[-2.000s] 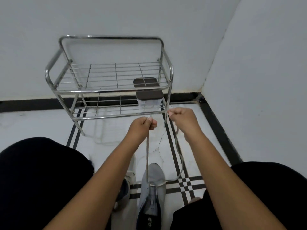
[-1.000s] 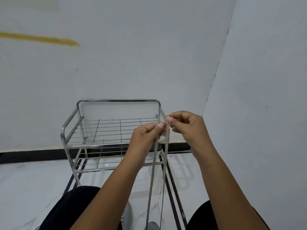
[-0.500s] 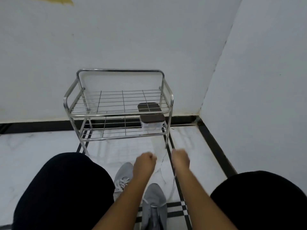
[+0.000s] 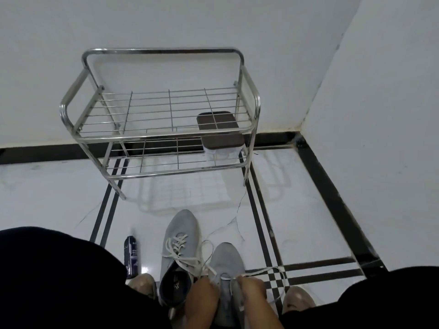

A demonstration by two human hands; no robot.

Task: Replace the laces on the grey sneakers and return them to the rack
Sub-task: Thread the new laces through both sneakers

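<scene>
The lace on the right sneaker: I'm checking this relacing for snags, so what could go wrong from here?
1. The loose lace loops out over the floor beside the right sneaker, near a foot; it could get stepped on or snag.
2. The left sneaker has laces spilling toward the right one, so the two sets may tangle.
3. The dark bottle lying by the left sneaker could roll if nudged.

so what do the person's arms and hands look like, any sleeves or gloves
Both forearms are bare, with no sleeves showing in the part of them the view catches. The left hand and right hand wear no gloves. No rings, watch or bands are visible. The wrists and the lower forearms fill the bottom edge; the elbows and upper arms are out of frame, so any short sleeves cannot be seen.
</scene>
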